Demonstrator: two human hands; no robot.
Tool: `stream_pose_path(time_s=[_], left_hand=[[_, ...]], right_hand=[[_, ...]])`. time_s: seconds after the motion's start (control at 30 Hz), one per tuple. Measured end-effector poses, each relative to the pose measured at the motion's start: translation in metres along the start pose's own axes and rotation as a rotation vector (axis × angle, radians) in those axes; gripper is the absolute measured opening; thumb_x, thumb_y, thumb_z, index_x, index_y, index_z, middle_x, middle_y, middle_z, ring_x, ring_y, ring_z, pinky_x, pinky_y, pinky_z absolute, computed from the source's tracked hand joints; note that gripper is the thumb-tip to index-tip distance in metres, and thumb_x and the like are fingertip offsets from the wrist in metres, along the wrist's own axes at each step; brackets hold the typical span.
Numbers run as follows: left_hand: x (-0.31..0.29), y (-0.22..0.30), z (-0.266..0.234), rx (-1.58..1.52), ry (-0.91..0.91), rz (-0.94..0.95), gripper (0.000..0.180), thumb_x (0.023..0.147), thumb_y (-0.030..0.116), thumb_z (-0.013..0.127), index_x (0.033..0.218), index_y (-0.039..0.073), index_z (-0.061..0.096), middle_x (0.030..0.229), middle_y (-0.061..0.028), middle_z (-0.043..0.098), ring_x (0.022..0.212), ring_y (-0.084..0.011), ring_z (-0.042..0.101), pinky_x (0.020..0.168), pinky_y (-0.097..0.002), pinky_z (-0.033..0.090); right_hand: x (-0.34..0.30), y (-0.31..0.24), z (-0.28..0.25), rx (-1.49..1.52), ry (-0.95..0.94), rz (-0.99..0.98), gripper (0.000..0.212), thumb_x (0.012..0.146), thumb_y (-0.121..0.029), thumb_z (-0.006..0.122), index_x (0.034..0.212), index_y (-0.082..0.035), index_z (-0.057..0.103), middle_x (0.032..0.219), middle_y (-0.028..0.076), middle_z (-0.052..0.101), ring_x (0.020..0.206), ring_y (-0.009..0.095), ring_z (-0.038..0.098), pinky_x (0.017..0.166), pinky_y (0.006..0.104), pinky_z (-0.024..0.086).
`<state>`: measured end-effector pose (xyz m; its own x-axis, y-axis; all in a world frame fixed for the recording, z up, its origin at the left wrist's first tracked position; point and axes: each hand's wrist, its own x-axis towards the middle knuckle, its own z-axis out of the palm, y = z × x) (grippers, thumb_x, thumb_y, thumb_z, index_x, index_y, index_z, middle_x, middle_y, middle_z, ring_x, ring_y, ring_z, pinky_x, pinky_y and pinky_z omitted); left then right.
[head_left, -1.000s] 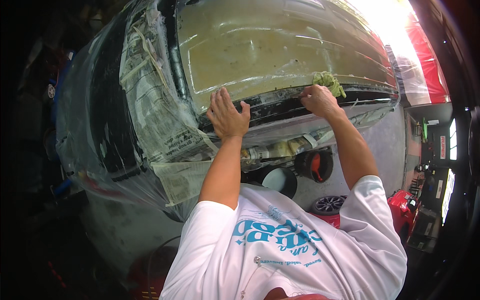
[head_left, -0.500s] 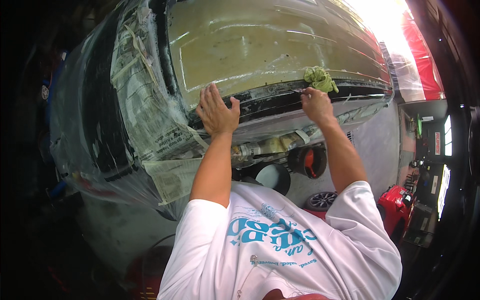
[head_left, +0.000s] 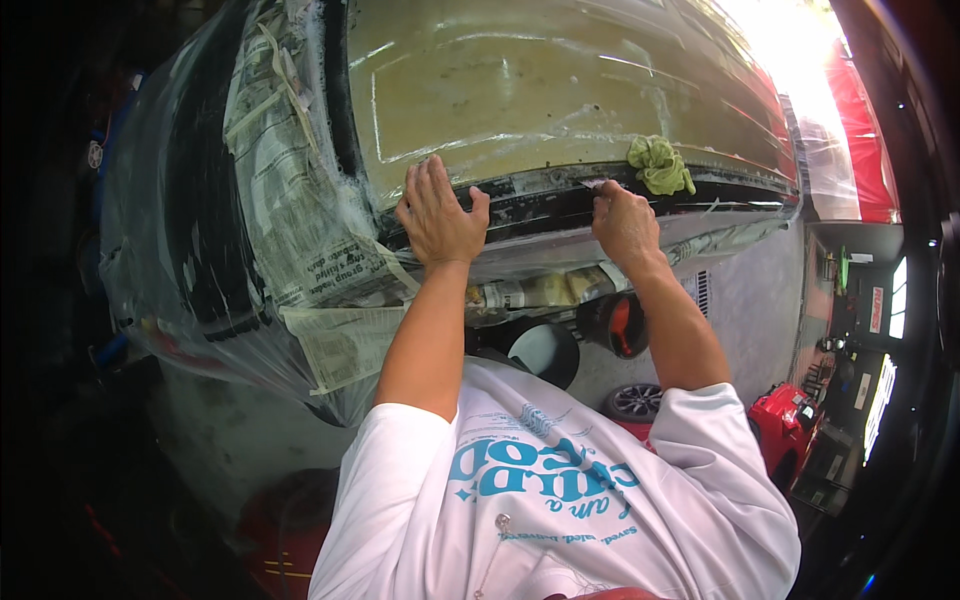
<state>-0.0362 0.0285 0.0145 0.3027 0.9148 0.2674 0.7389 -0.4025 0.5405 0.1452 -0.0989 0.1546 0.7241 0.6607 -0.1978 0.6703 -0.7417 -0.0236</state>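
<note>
A wet olive-coloured car roof panel spreads out in front of me, bordered along its near side by a black edge strip with scuffed grey patches. My left hand lies on the strip and the panel's edge near the left corner, fingers stretched out, holding nothing. Farther right, the fingers of my right hand are pinched at the strip. A small, thin pale piece shows at their tips; its kind is too small to tell. Just beyond that hand, a crumpled yellow-green cloth rests on the roof edge.
Newspaper masking and clear plastic sheeting cover the car at left. Below its side stand a dark bucket with something red inside and a round container. A red vehicle is at right.
My right hand has shifted slightly left and nearer along the black strip, away from the cloth. My left hand stays at about the same place on the panel edge. The whole view has shifted a little.
</note>
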Motion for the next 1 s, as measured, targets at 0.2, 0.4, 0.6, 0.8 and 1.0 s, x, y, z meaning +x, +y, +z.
stream_pose_path(time_s=[0.2, 0.4, 0.6, 0.8, 1.0], left_hand=[[0.0, 0.001, 0.001, 0.009, 0.009, -0.007, 0.075, 0.092, 0.041, 0.062, 0.156, 0.005, 0.044, 0.154, -0.0148, 0.052, 0.15, -0.0326, 0.042, 0.118, -0.0529, 0.032], [-0.002, 0.003, 0.0, 0.025, 0.028, 0.006, 0.073, 0.093, 0.039, 0.063, 0.155, 0.005, 0.046, 0.154, -0.0137, 0.052, 0.15, -0.0313, 0.041, 0.119, -0.0534, 0.031], [0.001, 0.001, 0.007, 0.039, 0.058, 0.023, 0.074, 0.092, 0.039, 0.063, 0.155, 0.005, 0.045, 0.154, -0.0139, 0.052, 0.15, -0.0313, 0.041, 0.119, -0.0519, 0.032], [0.001, -0.001, 0.006, 0.067, 0.019, -0.004, 0.074, 0.094, 0.04, 0.062, 0.156, 0.004, 0.044, 0.155, -0.0141, 0.051, 0.152, -0.0316, 0.04, 0.121, -0.0519, 0.03], [-0.003, 0.0, 0.007, 0.058, 0.047, 0.034, 0.068, 0.095, 0.039, 0.062, 0.153, 0.007, 0.049, 0.154, -0.0133, 0.052, 0.151, -0.0317, 0.04, 0.119, -0.0534, 0.033]], right_hand=[[0.01, 0.032, 0.004, -0.063, 0.16, -0.058, 0.028, 0.102, -0.026, 0.062, 0.126, -0.015, 0.07, 0.113, 0.019, 0.073, 0.101, 0.044, 0.073, 0.088, 0.0535, 0.06], [0.009, 0.047, 0.021, -0.103, 0.199, -0.226, 0.03, 0.103, -0.026, 0.061, 0.131, -0.019, 0.066, 0.109, 0.018, 0.072, 0.096, 0.043, 0.074, 0.082, 0.0524, 0.061], [0.023, 0.04, 0.039, 0.391, 0.183, -0.095, 0.03, 0.101, -0.033, 0.065, 0.124, -0.014, 0.073, 0.112, 0.021, 0.076, 0.105, 0.043, 0.073, 0.088, 0.0503, 0.059], [0.009, 0.05, 0.027, 0.538, 0.195, -0.022, 0.036, 0.098, -0.03, 0.069, 0.127, -0.009, 0.072, 0.105, 0.023, 0.077, 0.105, 0.042, 0.073, 0.093, 0.0485, 0.056], [0.001, 0.084, 0.033, 1.034, 0.015, 0.157, 0.056, 0.095, -0.034, 0.077, 0.138, -0.001, 0.063, 0.096, 0.005, 0.072, 0.073, 0.017, 0.065, 0.069, 0.0312, 0.052]])
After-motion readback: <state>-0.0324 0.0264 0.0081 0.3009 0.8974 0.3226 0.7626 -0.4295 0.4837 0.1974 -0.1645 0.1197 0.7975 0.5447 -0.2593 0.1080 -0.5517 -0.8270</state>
